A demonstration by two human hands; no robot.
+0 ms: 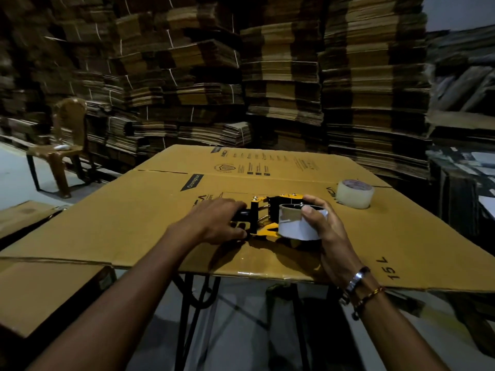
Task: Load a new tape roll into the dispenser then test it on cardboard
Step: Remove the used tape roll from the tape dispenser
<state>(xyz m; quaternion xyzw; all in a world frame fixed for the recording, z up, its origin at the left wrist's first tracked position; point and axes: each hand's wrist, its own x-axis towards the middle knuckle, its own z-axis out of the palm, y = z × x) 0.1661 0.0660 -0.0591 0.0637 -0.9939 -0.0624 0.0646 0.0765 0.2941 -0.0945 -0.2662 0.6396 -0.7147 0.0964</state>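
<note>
A yellow and black tape dispenser [263, 219] lies on its side on a flattened cardboard box [150, 210] that covers a table. My left hand [214, 223] grips its black handle at the left end. My right hand [321, 228] holds a thin, nearly used-up tape core [296, 224] sitting at the dispenser's right end, thumb on top and fingers curled behind it. A full roll of clear tape [355, 194] stands flat on the cardboard, to the right and slightly beyond my right hand, apart from it.
Tall stacks of flattened cartons [281, 76] fill the background. A brown plastic chair [63, 145] stands at the left. More cardboard [48, 287] lies at the lower left. A dark cluttered surface [466, 167] sits at the right. The table's black metal legs [187, 311] show below.
</note>
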